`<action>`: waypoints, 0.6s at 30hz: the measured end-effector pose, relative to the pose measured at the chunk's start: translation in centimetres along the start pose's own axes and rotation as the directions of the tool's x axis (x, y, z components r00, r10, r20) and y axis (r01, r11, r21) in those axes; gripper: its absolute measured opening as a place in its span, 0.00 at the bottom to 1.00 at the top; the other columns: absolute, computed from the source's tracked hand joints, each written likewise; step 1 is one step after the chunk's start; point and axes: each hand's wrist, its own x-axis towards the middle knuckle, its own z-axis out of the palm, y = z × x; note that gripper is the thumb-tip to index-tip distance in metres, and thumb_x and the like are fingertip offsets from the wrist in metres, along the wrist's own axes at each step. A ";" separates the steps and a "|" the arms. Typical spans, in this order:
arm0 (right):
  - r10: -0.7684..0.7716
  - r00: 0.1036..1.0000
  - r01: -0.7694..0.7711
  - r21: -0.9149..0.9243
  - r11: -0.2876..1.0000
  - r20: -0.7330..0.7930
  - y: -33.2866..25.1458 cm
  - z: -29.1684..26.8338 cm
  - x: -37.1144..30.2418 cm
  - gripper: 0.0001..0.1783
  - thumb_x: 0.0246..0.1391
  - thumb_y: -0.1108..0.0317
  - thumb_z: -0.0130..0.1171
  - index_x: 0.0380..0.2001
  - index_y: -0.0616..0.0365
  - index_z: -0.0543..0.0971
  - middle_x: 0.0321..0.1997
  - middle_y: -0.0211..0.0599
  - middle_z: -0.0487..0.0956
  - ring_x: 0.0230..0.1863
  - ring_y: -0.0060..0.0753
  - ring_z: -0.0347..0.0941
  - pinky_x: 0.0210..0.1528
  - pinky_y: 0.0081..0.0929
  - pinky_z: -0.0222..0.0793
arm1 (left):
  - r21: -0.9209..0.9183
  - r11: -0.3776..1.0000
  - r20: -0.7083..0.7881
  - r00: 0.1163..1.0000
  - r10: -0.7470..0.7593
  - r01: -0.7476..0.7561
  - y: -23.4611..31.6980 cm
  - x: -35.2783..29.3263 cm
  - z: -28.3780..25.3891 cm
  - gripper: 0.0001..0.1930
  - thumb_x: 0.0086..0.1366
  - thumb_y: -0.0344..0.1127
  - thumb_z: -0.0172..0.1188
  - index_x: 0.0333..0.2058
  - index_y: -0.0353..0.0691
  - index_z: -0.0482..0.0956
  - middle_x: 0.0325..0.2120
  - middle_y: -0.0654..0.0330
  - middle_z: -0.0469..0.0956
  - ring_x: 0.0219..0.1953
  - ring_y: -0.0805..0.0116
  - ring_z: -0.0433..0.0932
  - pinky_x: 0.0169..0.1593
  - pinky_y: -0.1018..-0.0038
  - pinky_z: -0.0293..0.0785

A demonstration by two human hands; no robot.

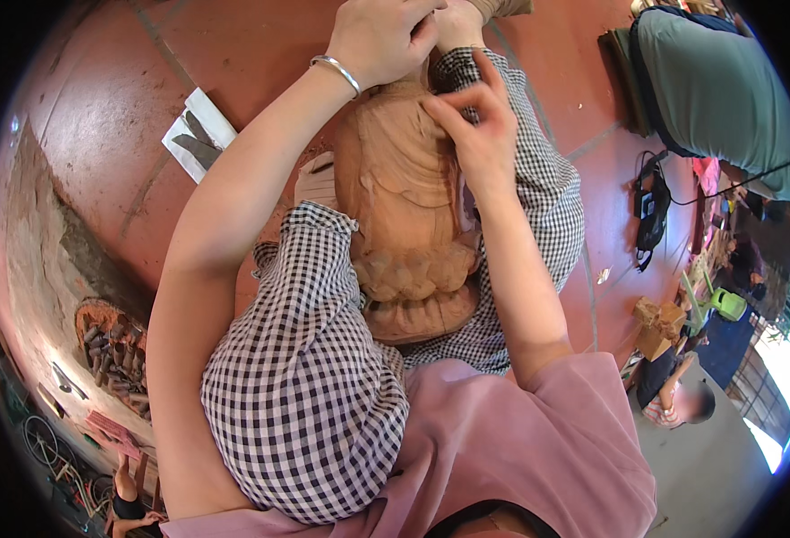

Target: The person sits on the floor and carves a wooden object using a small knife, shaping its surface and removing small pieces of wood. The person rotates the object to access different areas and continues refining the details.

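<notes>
A carved wooden statue [404,179], with draped folds and a petalled base, lies between my legs, its base toward me. My left hand [381,40], with a silver bangle [336,72] at the wrist, is closed over the statue's far end. Its fingers hide that end and whatever they grip. My right hand [480,125] rests at the statue's upper right side. Its thumb is at the carved folds and its index finger points away from me, apart from the thumb. No tool shows in it.
White paper with dark flat pieces [198,134] lies on the red tiled floor [99,81] at left. A basket of short dark tools [112,350] is nearer. At right are a black bag with a cable [652,211], wooden blocks [656,327] and a seated person [673,390].
</notes>
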 end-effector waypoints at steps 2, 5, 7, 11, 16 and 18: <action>-0.013 1.000 0.013 0.017 1.000 -0.025 1.2 0.7 0.4 0.13 0.45 0.69 0.75 0.22 0.63 0.79 0.72 0.58 0.61 0.70 0.47 0.63 0.63 0.38 0.66 | 0.007 1.000 0.006 1.000 -0.007 0.007 0.0 0.2 -0.3 0.11 0.55 0.31 0.59 0.38 0.39 0.80 0.29 0.55 0.76 0.33 0.53 0.76 0.40 0.61 0.75; 0.130 0.992 -0.128 0.145 0.981 -0.004 0.5 -0.6 -3.2 0.13 0.45 0.70 0.75 0.22 0.63 0.78 0.72 0.59 0.62 0.70 0.45 0.63 0.62 0.35 0.67 | -0.007 1.000 -0.007 1.000 -0.005 0.005 0.0 0.0 -0.5 0.11 0.55 0.31 0.59 0.38 0.39 0.80 0.28 0.55 0.75 0.33 0.53 0.76 0.40 0.61 0.75; 0.114 0.993 -0.108 0.151 0.983 -0.034 1.2 -0.6 -4.1 0.13 0.45 0.70 0.75 0.22 0.63 0.78 0.72 0.59 0.63 0.70 0.42 0.63 0.62 0.33 0.67 | -0.002 1.000 0.002 1.000 -0.002 0.002 0.0 0.0 -0.5 0.11 0.55 0.31 0.59 0.38 0.39 0.80 0.28 0.55 0.75 0.33 0.53 0.76 0.40 0.61 0.75; 0.078 0.994 -0.067 0.131 0.989 -0.080 2.4 0.4 -0.2 0.13 0.45 0.69 0.75 0.22 0.63 0.79 0.70 0.62 0.64 0.71 0.44 0.62 0.63 0.33 0.65 | -0.010 1.000 0.003 1.000 -0.004 0.004 0.2 0.0 -0.2 0.11 0.55 0.31 0.60 0.38 0.39 0.80 0.29 0.55 0.76 0.34 0.53 0.76 0.40 0.61 0.75; 0.175 0.982 -0.165 0.138 0.977 -0.063 0.5 0.0 -2.3 0.13 0.46 0.70 0.74 0.23 0.63 0.77 0.69 0.62 0.66 0.70 0.46 0.63 0.66 0.37 0.61 | -0.011 1.000 -0.006 1.000 0.002 -0.002 -0.3 -0.2 -0.4 0.11 0.55 0.31 0.60 0.38 0.39 0.80 0.30 0.55 0.76 0.35 0.53 0.76 0.40 0.61 0.75; 0.085 0.994 -0.077 0.096 0.992 -0.072 1.2 -0.5 -4.3 0.14 0.47 0.70 0.73 0.22 0.62 0.76 0.70 0.61 0.65 0.67 0.44 0.68 0.59 0.33 0.69 | 0.006 1.000 0.011 1.000 -0.010 0.010 0.1 0.0 -0.7 0.11 0.55 0.31 0.60 0.39 0.39 0.80 0.30 0.55 0.76 0.34 0.53 0.76 0.41 0.61 0.75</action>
